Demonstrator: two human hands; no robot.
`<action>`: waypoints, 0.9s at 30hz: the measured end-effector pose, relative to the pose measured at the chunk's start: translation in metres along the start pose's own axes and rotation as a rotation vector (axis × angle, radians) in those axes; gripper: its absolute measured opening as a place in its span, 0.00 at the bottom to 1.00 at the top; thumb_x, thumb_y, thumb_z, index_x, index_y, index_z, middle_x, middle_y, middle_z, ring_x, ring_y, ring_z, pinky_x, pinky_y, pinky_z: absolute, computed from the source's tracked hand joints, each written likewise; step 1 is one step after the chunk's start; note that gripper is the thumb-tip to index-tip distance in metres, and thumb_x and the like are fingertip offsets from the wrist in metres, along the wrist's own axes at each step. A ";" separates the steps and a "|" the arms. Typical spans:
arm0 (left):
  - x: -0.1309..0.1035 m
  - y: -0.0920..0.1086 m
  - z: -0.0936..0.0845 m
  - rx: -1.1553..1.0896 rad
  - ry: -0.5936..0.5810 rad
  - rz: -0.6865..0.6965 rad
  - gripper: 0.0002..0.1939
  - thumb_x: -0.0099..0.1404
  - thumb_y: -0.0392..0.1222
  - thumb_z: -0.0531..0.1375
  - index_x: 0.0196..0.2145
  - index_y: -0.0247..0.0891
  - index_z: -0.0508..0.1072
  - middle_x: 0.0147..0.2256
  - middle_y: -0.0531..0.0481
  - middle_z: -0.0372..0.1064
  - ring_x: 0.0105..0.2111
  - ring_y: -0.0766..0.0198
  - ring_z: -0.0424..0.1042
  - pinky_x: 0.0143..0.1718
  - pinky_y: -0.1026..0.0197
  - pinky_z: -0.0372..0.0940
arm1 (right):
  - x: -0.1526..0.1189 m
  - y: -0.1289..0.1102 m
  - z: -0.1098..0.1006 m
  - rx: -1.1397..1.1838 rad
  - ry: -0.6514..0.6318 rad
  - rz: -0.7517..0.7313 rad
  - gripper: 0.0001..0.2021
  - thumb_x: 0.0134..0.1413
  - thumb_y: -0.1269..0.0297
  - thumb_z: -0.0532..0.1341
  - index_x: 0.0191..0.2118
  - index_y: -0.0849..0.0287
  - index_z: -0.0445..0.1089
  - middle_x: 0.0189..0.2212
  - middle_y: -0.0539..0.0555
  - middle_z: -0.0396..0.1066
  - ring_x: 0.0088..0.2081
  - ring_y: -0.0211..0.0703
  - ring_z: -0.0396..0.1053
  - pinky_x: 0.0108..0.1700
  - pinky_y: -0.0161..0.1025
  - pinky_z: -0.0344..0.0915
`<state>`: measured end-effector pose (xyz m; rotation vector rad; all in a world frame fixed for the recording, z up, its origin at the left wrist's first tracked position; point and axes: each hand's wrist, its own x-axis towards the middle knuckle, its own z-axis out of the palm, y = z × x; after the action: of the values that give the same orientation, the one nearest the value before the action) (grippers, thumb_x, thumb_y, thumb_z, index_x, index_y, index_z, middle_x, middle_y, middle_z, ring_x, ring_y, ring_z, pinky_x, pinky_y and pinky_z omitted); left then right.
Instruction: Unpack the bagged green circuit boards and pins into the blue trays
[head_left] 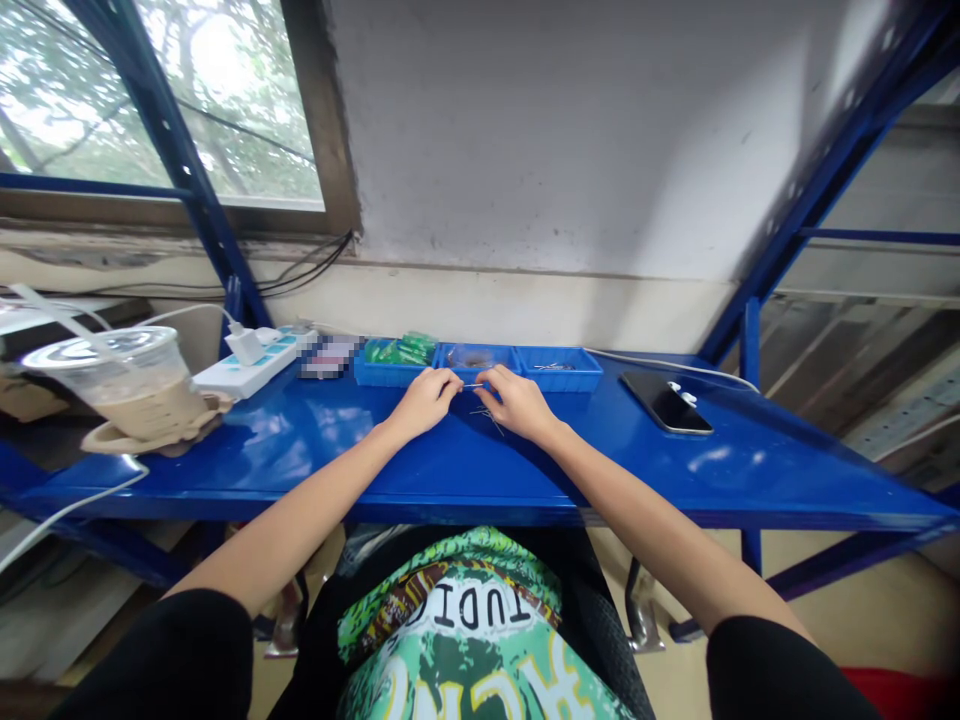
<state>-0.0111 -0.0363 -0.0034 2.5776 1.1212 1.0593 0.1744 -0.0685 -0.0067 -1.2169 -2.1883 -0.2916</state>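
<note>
Thin pin [472, 385], in front of the blue trays [559, 381], seems pinched by the left hand [426, 402] and right hand [519, 402], fingertips nearly together; two-handed handling appears underway, next calling for steadiness.

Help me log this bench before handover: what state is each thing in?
Left hand: pinching
Right hand: pinching
Thin rod: held between the hands
Loose thin pieces: lying on tabletop
Plastic cup: lidded, partly full
Smartphone: lying flat, screen dark
Power strip: charger plugged in
Left blue bin: holds green packets
</note>
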 end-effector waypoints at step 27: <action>-0.002 0.003 0.015 0.394 -0.300 0.022 0.08 0.64 0.42 0.49 0.35 0.38 0.66 0.36 0.44 0.68 0.36 0.56 0.69 0.36 0.58 0.61 | -0.002 0.003 -0.001 -0.067 -0.182 0.053 0.10 0.56 0.57 0.56 0.39 0.55 0.68 0.35 0.54 0.69 0.39 0.43 0.66 0.34 0.35 0.58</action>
<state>0.0000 -0.0374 -0.0144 2.9176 1.3300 0.4614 0.1781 -0.0682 -0.0073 -1.3832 -2.3121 -0.2427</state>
